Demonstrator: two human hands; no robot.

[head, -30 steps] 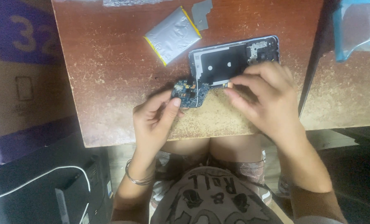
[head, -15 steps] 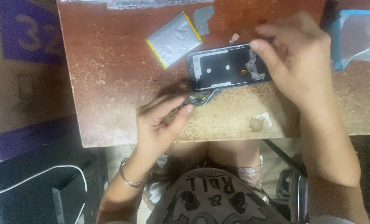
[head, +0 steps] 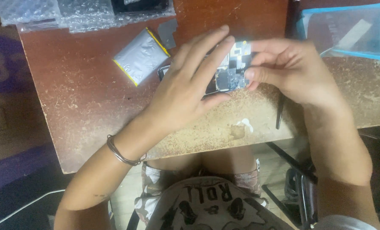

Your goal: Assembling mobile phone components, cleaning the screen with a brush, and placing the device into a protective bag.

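Both hands were raised over the worn reddish-brown wooden table [head: 83, 98], w/ a small dark phone circuit board studded w/ metal shields and chips [head: 232, 70] held between them. The right hand [head: 292, 70] pinched the board's right edge w/ thumb and fingertips; the left hand [head: 194, 81], fingers stretched out, pressed on its left side, covering the dark phone frame [head: 163, 72] below. The board looked light, thin, stiff and prob. fragile, best gripped by the bare edges, not the components. A silver flat battery w/ yellow edging [head: 141, 55] lay to the left, apart from the hands.
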